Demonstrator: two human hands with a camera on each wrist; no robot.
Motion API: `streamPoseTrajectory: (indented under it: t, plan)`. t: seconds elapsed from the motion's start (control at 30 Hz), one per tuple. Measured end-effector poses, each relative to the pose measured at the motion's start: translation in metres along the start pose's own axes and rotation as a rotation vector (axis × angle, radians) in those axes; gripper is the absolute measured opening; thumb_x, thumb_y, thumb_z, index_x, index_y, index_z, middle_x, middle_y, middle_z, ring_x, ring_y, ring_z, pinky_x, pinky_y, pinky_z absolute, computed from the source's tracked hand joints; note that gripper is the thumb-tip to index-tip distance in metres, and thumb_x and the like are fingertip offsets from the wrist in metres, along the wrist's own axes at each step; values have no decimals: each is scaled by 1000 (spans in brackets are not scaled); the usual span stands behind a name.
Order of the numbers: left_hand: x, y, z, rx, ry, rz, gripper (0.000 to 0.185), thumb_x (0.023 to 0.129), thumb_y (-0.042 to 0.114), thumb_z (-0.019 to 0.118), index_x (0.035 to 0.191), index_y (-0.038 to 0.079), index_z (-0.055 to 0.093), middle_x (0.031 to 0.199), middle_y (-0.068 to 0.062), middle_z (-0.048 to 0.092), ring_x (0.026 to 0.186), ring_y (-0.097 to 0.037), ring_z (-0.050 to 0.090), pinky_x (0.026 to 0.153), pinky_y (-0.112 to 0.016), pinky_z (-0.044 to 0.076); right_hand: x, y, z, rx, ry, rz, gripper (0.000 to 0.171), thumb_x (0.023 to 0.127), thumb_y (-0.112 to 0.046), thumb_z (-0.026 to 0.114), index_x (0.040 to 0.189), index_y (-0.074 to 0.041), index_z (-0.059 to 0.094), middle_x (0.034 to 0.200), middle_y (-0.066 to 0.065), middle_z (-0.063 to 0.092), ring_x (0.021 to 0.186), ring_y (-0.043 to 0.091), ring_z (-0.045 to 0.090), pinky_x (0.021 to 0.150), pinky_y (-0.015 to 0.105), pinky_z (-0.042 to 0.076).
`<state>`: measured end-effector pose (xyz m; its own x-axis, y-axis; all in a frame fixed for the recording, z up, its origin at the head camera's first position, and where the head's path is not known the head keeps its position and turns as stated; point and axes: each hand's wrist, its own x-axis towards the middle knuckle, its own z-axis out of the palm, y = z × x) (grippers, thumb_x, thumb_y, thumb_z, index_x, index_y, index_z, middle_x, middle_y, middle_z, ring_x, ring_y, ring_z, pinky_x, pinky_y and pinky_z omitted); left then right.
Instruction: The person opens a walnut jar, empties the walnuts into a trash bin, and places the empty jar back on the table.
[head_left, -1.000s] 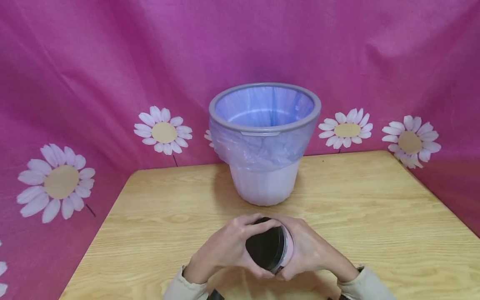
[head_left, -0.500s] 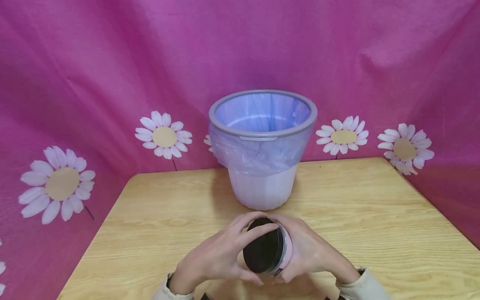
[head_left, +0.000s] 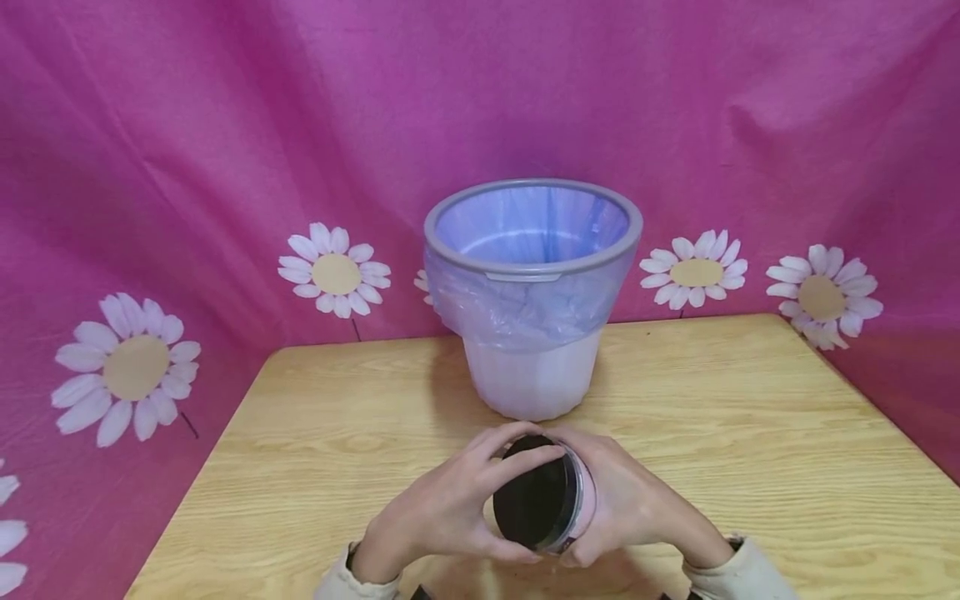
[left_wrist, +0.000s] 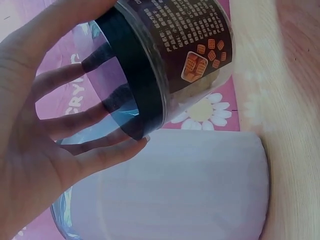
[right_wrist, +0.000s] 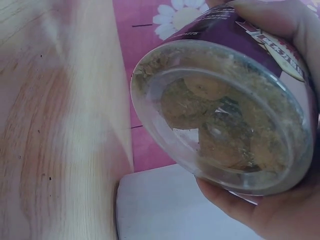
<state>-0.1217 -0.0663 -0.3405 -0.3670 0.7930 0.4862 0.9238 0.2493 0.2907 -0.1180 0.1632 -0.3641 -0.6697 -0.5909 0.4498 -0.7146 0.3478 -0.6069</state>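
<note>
Pink cloth with white daisies (head_left: pixel 123 369) hangs behind the wooden bench (head_left: pixel 750 450) on all sides. Near the front edge of the bench, in the middle, two hands hold a clear plastic jar (head_left: pixel 551 500) on its side, up off the wood. The left hand (head_left: pixel 442 504) wraps its fingers (left_wrist: pixel 95 155) around the jar's black lid (head_left: pixel 534 502), with the thumb on top and the other fingers curled under the rim. The right hand (head_left: pixel 630 504) cups the body of the jar, fingers (right_wrist: pixel 235 205) curled around its bottom end (the glassy bottom shows brown crumbs and a few round lumps inside). A dark label (left_wrist: pixel 192 42) with small print and little orange squares goes around the jar. Just behind the hands, close to the back edge of the bench, stands a pale bin (head_left: pixel 532 379) with a grey rim and a thin purple bag (head_left: pixel 517 308) folded over its top. Beige sleeves (head_left: pixel 738 575) cover both wrists.
</note>
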Motion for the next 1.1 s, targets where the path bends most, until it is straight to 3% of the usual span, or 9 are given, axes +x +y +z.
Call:
streamPoseTrajectory:
  t: [0.23, 0.57, 0.83, 1.1]
  plan:
    - [-4, -1, 1, -2, 24, -19, 91, 62, 42, 89, 140, 21, 47, 138, -4, 44, 122, -18, 47, 101, -30, 43, 2, 1, 4, 33, -21, 7, 106, 36, -25, 94, 133, -22, 51, 119, -12, 60, 100, 11, 60, 85, 30, 51]
    - [-5, -2, 3, 14, 56, 11, 92, 59, 41, 91, 138, 17, 49, 133, -7, 48, 118, -17, 51, 100, -26, 43, 1, 3, 7, 43, -39, 23, 105, 37, -25, 94, 133, -23, 51, 117, -14, 61, 99, 9, 61, 83, 30, 52]
    - [-2, -3, 3, -49, 29, -67, 93, 55, 40, 93, 137, 22, 52, 133, -3, 49, 118, -15, 50, 98, -23, 43, 1, 6, 5, 40, -53, 78, 108, 35, -25, 94, 134, -26, 50, 118, -16, 61, 99, 10, 61, 84, 30, 52]
    - [-3, -3, 1, -16, 45, -22, 90, 59, 42, 91, 137, 19, 51, 129, -3, 52, 115, -13, 52, 99, -19, 41, 1, 6, 7, 69, -53, 56, 107, 36, -22, 93, 134, -22, 49, 118, -14, 61, 98, 10, 62, 82, 30, 52]
